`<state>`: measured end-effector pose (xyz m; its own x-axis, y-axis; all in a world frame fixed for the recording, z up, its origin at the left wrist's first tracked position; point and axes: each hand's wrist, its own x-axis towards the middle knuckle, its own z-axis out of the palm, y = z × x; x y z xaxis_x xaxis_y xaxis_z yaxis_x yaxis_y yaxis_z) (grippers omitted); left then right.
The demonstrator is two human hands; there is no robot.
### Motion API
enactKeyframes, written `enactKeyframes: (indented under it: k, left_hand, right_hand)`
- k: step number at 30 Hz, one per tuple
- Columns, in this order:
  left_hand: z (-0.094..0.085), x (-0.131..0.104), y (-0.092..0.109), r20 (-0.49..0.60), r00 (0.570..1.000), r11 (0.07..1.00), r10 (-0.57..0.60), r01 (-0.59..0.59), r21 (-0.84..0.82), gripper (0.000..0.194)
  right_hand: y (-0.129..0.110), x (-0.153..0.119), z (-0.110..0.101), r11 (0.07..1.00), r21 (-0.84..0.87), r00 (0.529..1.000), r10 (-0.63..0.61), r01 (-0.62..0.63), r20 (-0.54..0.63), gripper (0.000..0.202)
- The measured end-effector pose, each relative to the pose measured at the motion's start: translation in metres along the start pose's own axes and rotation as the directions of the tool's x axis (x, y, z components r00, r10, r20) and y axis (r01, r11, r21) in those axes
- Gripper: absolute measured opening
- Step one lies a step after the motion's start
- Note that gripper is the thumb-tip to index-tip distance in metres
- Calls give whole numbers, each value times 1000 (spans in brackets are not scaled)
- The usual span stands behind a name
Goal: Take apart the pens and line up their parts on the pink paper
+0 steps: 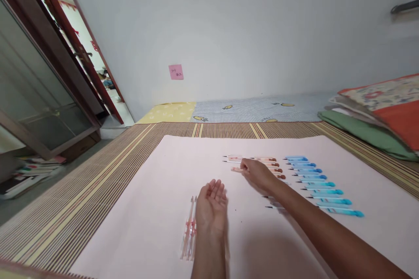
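My right hand [257, 173] is closed in a pinch at a pale pink pen piece [235, 169], whose left end sticks out past the fingers. It is beside a column of pens with brown ends [274, 165], partly covering them. Thin dark-tipped white sticks [229, 161], like pen refills, lie just beyond the hand. My left hand [212, 205] rests palm up near the middle of the pale sheet, with loosely curled fingers and nothing seen in it. Several clear pens with pink-red marks [190, 231] lie next to it, partly hidden by the wrist.
Blue and turquoise pens [322, 185] lie in a column at the right of the pale pink sheet [144, 209]. Below it is a striped mat [65, 218]. Folded bedding [369, 130] is stacked at the right; a white wall [229, 30] stands behind, with a pink note [176, 72].
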<state>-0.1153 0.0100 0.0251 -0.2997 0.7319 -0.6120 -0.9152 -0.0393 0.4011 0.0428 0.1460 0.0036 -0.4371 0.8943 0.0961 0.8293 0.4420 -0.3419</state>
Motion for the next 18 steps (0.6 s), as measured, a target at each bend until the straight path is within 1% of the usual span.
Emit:
enactKeyframes:
  k: [2, 5, 9, 13, 18]
  left_hand:
    - [0, 0, -1, 16, 1000, 1000, -2, 2, 4, 9]
    - [-1, -1, -3, 28, 1000, 1000, 0, 0, 15, 9]
    - [-2, -1, -5, 42, 999, 1000, -11, 10, 19, 8]
    - [-1, 0, -6, 50, 999, 1000, -14, 13, 21, 9]
    - [-1, 0, -6, 45, 999, 1000, -20, 19, 20, 8]
  right_hand:
    - [8, 12, 8, 998, -65, 1000, 6, -6, 0, 10]
    - [10, 19, 16, 995, -101, 1000, -3, 2, -11, 10]
    - [7, 20, 20, 988, -155, 1000, -1, -3, -29, 17]
    - [3, 20, 22, 978, -203, 998, 24, -35, -54, 17]
    - [0, 22, 22, 969, -244, 998, 39, -49, -45, 20]
